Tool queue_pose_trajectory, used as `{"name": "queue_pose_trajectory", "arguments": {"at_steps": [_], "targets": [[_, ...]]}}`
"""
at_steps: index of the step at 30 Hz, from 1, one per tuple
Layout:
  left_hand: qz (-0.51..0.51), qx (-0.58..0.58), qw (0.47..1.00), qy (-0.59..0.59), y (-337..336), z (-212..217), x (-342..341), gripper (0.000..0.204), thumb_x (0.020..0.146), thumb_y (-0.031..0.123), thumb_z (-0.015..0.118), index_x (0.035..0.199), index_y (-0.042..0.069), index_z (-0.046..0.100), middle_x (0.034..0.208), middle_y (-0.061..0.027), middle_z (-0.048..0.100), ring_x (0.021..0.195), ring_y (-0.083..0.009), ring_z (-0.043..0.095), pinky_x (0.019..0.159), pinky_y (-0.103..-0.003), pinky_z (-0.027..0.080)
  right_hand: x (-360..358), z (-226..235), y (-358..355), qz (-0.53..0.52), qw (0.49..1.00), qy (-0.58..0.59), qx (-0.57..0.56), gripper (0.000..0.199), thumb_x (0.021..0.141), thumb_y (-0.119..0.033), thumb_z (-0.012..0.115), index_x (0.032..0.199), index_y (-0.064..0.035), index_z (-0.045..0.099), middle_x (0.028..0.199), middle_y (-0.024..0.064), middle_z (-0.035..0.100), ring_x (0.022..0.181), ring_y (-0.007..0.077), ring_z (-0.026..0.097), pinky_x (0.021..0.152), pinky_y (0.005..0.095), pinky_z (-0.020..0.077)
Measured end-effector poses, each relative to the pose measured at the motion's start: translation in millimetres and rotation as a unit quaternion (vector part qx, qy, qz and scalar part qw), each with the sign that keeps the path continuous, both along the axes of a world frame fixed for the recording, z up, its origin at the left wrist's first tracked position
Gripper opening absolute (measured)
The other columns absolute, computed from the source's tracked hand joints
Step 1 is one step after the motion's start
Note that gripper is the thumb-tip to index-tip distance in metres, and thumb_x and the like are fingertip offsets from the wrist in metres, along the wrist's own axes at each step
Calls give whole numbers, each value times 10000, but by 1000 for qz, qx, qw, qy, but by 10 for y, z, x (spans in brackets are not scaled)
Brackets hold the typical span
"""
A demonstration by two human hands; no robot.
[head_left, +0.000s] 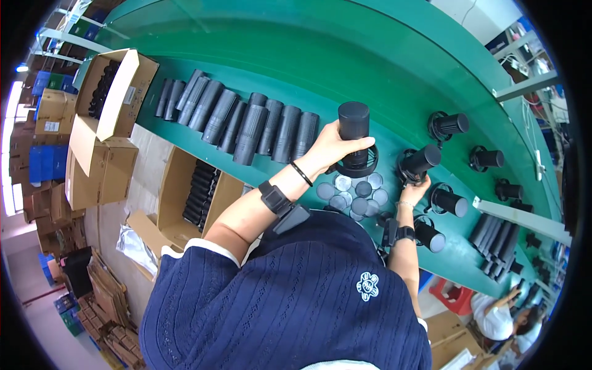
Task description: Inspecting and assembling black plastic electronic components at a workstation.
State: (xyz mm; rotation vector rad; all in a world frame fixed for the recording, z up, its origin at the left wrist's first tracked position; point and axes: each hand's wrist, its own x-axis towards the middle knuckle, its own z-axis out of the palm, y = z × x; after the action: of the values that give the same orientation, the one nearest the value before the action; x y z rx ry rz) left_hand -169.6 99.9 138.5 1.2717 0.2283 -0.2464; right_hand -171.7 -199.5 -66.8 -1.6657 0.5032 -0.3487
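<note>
Green desk curves across a warehouse-looking space, with cardboard boxes stacked off to the left. Left hand wraps around a tall black cylinder standing upright in a ring base on the desk. Right hand grips a second black cylinder that's tilted over, though the fingers are mostly hidden behind it. Grey round discs sit piled between both hands, partly cut off by the navy shirt. A row of dark tubes lies left of that.
</note>
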Motion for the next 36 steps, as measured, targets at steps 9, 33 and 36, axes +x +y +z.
{"name": "queue_pose_trajectory", "arguments": {"at_steps": [9, 33, 36], "targets": [[8, 9, 1000, 11, -152, -162, 35, 437, 772, 257, 777, 1049, 3, 554, 969, -75, 623, 894, -142, 597, 790, -303, 498, -246, 41, -111, 49, 996, -9, -80, 742, 706, 238, 489, 1365, -23, 269, 1288, 154, 427, 1150, 256, 508, 931, 333, 457], [-92, 94, 986, -103, 119, 17, -146, 531, 727, 346, 792, 1099, 23, 591, 1050, -113, 645, 959, -204, 630, 851, -330, 504, -327, 1413, 1069, 419, 904, -23, 81, 654, 610, 155, 578, 1195, -49, 366, 1093, 75, 470, 1002, 188, 547, 857, 317, 488], [-89, 158, 973, -142, 106, 82, -173, 541, 722, 360, 789, 1097, 21, 598, 1049, -118, 649, 964, -208, 627, 852, -341, 500, -358, 1391, 1023, 415, 891, 50, 180, 753, 609, 124, 687, 1260, -66, 359, 1196, 88, 483, 1124, 217, 518, 945, 351, 474]]}}
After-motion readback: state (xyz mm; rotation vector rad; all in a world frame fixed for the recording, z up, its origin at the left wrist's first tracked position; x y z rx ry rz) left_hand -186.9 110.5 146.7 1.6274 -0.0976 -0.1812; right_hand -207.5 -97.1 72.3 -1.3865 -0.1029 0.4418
